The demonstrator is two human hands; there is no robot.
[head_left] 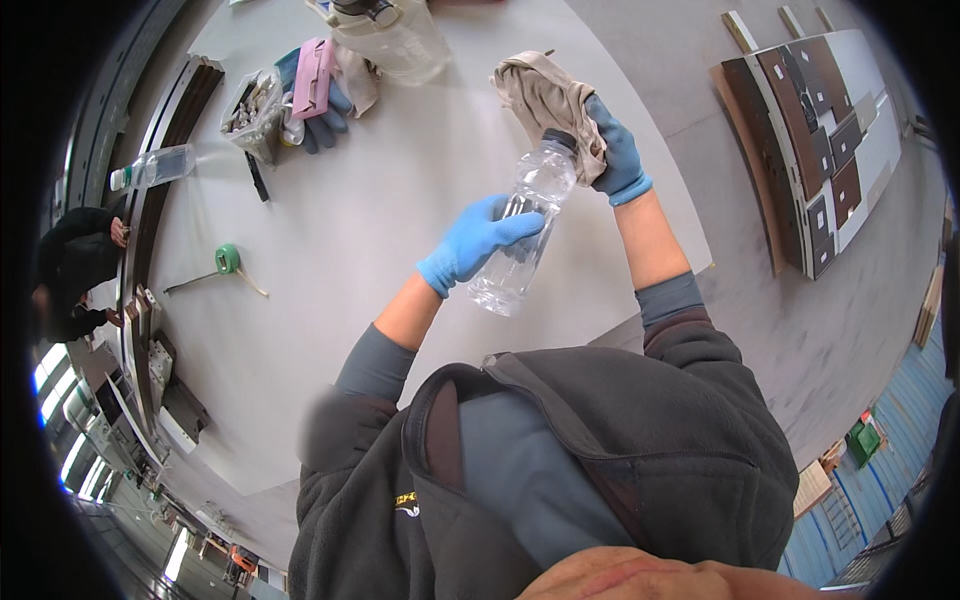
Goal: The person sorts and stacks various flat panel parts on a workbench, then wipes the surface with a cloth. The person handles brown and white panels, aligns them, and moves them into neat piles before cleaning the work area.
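My left hand (478,240), in a blue work glove, is wrapped round the middle of a clear plastic bottle (505,272). The bottle tilts, its dark cap (559,138) toward the upper right, and looks to hold clear liquid or nothing; I cannot tell which. In my right hand (618,155), also gloved in blue, a crumpled beige cloth (545,88) is gripped. The cloth hangs to the left of that hand, right beside the bottle's cap. Whether it touches the cap is not clear.
On the pale table (370,230) stand a clear jug (400,45), a tub of small pieces (255,110), a pink box (314,78), spare gloves (325,128) and a green tape roll (228,259). Another bottle (160,167) lies left, near a person (85,260). Stacked panels (820,140) stand right.
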